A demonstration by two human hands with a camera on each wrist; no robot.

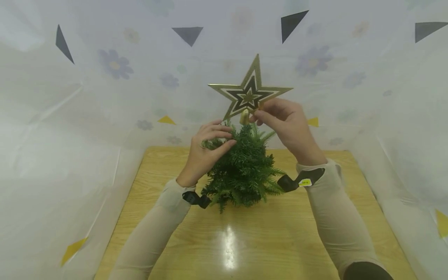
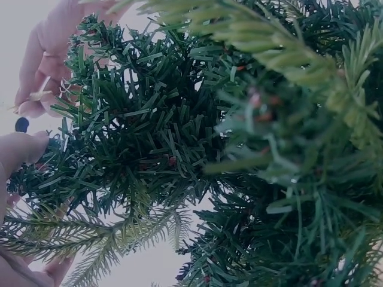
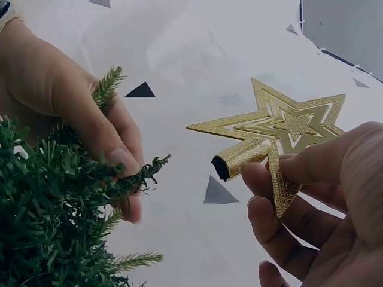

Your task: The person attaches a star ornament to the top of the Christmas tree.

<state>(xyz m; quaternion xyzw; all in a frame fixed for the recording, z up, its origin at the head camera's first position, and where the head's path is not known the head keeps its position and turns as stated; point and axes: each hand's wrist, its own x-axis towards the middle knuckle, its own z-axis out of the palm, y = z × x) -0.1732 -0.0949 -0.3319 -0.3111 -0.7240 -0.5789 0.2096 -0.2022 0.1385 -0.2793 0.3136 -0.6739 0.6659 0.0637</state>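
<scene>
A small artificial Christmas tree (image 1: 245, 167) stands on the wooden table. My left hand (image 1: 210, 149) is at its upper left side, thumb and fingers curled about the tip branches; in the right wrist view that hand (image 3: 90, 113) pinches near the thin top twig. Above the treetop my right hand (image 1: 288, 122) holds a gold star tree topper (image 1: 249, 95) between thumb and fingers, near its lower point. The topper's hollow tube (image 3: 242, 156) faces the twig, apart from it, in the right wrist view. Green branches (image 2: 149, 119) fill most of the left wrist view.
The wooden table (image 1: 196, 241) has light glare at its front. White sheeting (image 1: 224, 46) with printed flowers encloses the back and sides, with black and yellow triangles on it. A dark camera mount (image 1: 301, 181) sits on each wrist.
</scene>
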